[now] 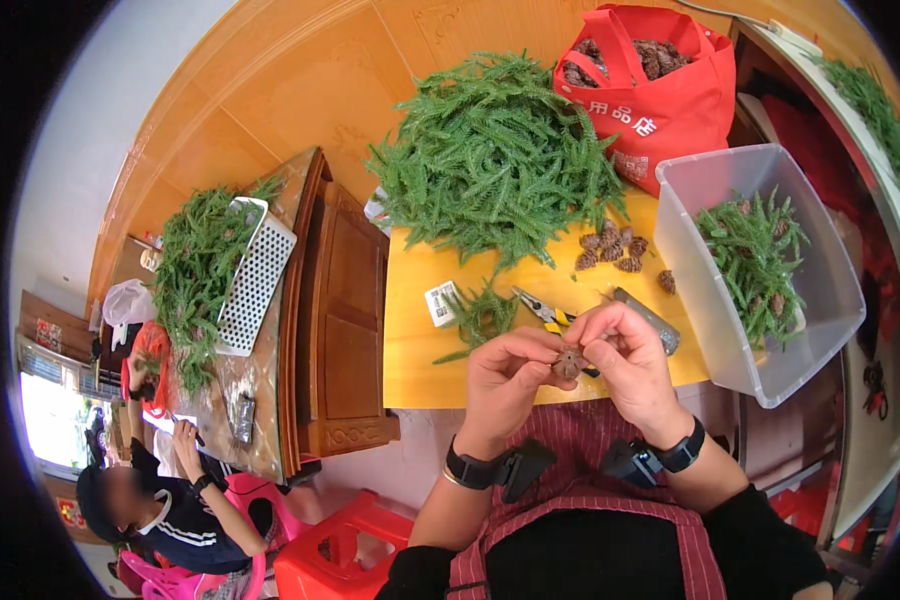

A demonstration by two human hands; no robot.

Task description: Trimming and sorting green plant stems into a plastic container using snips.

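A small brown pine cone [568,363] is held up in front of my apron, over the near edge of the yellow tabletop [420,375]. My left hand [510,385] pinches it with thumb and fingertips. My right hand [632,365] is closed in a pinch at the cone's other side; whether it grips the cone or something thin on it is too small to tell. Just beyond my hands lie pliers [540,308] with yellow-and-black handles, partly hidden by my fingers. A dark grey flat object [650,322] lies beyond my right hand. A green artificial pine sprig [485,314] rests beyond my left.
A big heap of green sprigs [495,150] covers the table's back. Near it are several loose pine cones [610,245], a red bag [670,110] of cones and a clear plastic bin [810,330]. At left, a person [185,530] works at another table [260,420].
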